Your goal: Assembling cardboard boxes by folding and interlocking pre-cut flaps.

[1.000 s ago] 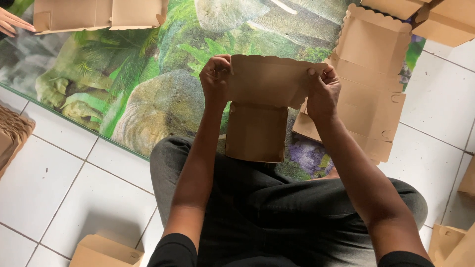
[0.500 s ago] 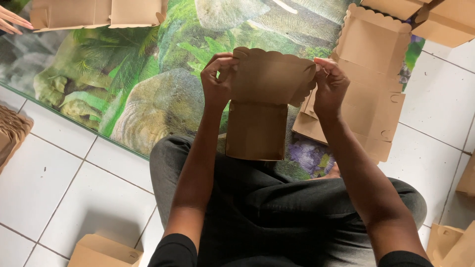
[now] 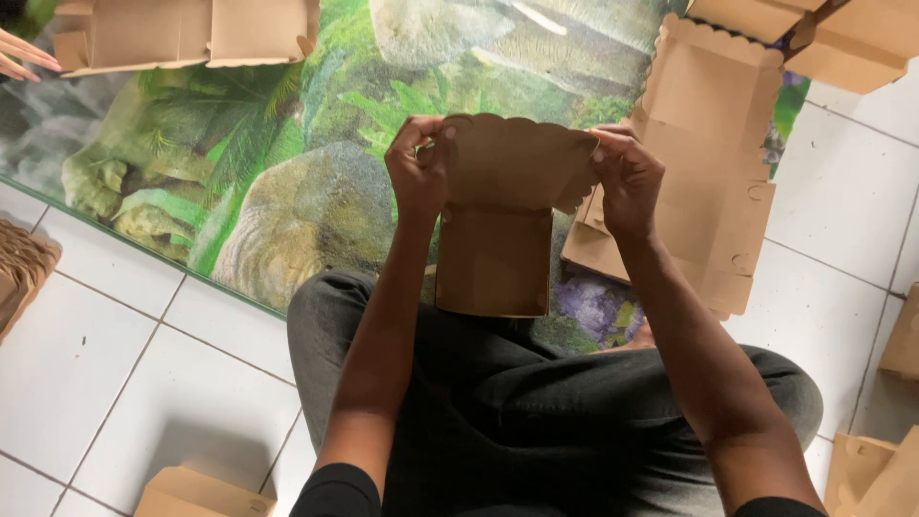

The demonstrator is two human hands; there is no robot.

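Note:
I hold a brown cardboard box blank (image 3: 498, 220) upright in front of me, above my lap. My left hand (image 3: 418, 168) pinches the left side of its scalloped top flap, and my right hand (image 3: 627, 177) pinches the right side. The flap is bent toward me over the box's lower body, which hangs down to my dark trousers. Both hands are closed on the cardboard.
A flat stack of box blanks (image 3: 704, 163) lies just right of my hands on a printed nature-scene mat (image 3: 287, 191). More cardboard pieces lie at top left (image 3: 182, 33), top right (image 3: 823, 33), bottom left (image 3: 196, 493) and bottom right (image 3: 876, 469). Another person's fingers (image 3: 24, 56) show at the left edge.
The top flap has been raised and folded further toward me, and both hands moved up slightly with it. The box's lower part stayed where it was.

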